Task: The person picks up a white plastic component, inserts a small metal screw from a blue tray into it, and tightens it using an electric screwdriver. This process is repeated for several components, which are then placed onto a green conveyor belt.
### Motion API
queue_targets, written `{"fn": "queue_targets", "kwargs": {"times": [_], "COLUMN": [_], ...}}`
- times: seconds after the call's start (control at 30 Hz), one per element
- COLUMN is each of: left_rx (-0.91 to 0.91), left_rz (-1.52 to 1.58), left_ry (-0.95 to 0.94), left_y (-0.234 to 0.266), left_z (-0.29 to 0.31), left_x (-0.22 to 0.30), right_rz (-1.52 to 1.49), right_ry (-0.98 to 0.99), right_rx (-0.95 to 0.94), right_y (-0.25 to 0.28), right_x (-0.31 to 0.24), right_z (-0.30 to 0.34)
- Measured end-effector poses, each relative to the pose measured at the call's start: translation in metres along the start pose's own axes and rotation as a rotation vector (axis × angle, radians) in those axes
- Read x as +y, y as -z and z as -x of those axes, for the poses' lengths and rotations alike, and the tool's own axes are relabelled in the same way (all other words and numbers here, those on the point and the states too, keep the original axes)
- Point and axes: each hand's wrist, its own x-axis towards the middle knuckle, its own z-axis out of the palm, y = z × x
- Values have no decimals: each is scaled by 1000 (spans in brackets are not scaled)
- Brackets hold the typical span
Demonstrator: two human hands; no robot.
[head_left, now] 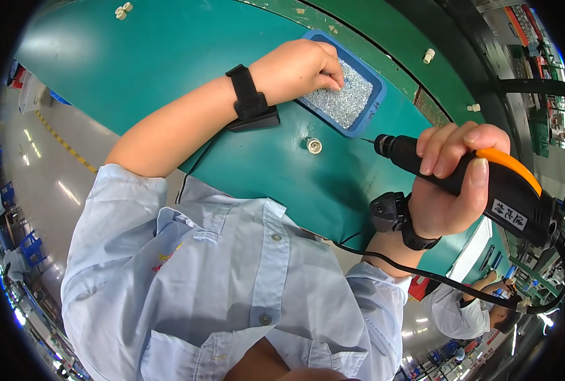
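My left hand [304, 68] reaches over a blue plastic tray [376, 105] filled with small silvery screws [349, 95]. Its thumb and fingers are pinched together at the screws, and whatever lies between the fingertips is too small to make out. In my right hand [453, 171] is a black and orange electric screwdriver [517, 203], its thin bit pointing left toward the tray's near corner. A small round white fitting [314, 146] with a metallic-looking centre sits on the green table between my hands, touched by neither.
Similar white pieces lie at the far left [124, 10] and along the green ledge [429, 56] behind the tray. The screwdriver's black cable [447, 278] loops past my right forearm. A dark box [254, 120] is by my left wrist. A co-worker [463, 311] sits at the right.
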Motion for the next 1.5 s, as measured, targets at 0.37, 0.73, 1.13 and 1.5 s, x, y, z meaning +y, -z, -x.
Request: {"fn": "queue_targets", "kwargs": {"times": [0.37,0.73,1.13,1.5], "left_rx": [148,-81,167,206], "left_rz": [173,608,409,223], "left_ry": [-7,260,-70,-88], "left_y": [1,-13,-20,-13], "left_z": [16,58,61,65], "left_x": [11,48,44,48], "right_rz": [16,-217,-251,-195], "right_ry": [-11,48,18,14], "right_rx": [-7,-150,-191,-220], "right_y": [-1,-9,-13,-18], "right_x": [1,-10,-8,-3], "right_z": [2,9,14,13]}}
